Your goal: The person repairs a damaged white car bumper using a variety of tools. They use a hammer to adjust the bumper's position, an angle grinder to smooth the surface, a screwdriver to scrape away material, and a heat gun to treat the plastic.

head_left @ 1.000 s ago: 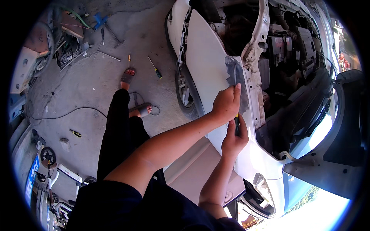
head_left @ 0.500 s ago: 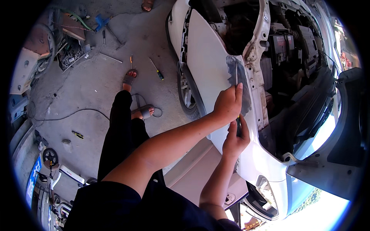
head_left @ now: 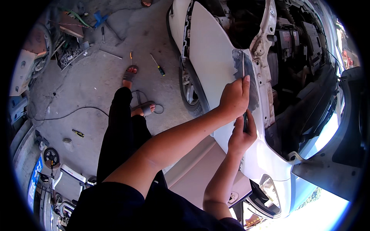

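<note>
Along the top edge of a white car fender (head_left: 212, 50) I hold a screwdriver (head_left: 243, 64), its thin shaft lying over a dark grey patch (head_left: 252, 82) on the paint. My left hand (head_left: 236, 97) is closed round the shaft, thumb pointing up along it. Just below, my right hand (head_left: 243, 138) grips the dark handle, most of which the fingers hide. Whether the tip touches the fender I cannot tell.
Beside the fender lies the uncovered engine bay (head_left: 293, 50). The front wheel (head_left: 189, 86) is below the fender. On the floor lie another screwdriver (head_left: 158, 65), a cable (head_left: 73, 114), pliers (head_left: 78, 133) and a hammer-like tool (head_left: 112, 32). A scooter (head_left: 52, 165) stands lower left.
The view has shifted slightly, so the car and both hands sit a little farther right. Both hands keep their hold on the screwdriver.
</note>
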### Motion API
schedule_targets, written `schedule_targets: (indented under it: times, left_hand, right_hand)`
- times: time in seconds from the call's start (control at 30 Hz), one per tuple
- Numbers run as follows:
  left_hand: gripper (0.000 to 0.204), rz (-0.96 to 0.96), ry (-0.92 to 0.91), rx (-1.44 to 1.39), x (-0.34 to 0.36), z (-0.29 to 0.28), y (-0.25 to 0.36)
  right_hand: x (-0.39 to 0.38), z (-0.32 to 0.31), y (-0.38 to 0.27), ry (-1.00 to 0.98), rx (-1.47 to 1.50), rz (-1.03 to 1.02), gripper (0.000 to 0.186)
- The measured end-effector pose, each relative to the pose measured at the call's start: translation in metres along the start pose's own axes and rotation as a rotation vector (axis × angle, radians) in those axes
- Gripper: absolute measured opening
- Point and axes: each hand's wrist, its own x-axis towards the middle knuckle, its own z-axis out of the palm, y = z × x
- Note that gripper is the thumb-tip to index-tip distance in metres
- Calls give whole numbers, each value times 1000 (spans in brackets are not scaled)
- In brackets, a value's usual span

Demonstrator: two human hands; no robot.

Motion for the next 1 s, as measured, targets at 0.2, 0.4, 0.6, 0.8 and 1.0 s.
schedule_targets:
  times: [0.2,0.4,0.6,0.8,1.0]
  left_hand:
    - [46,-16,-51,-22,-7,0,-9]
    - [45,-36,-100,7,-2,-6,-13]
    - [46,4,-55,-75,8,-2,-10]
    - [45,-11,-37,-84,9,-3,-6]
    - [46,-32,-69,-49,-3,-4,-6]
  right_hand:
    - [-2,3,17,26,6,-34,34]
    - [1,9,21,14,93,-30,33]
    - [8,3,9,13,93,-16,34]
    - [11,5,1,7,63,-24,35]
    - [1,-1,1,25,58,19,34]
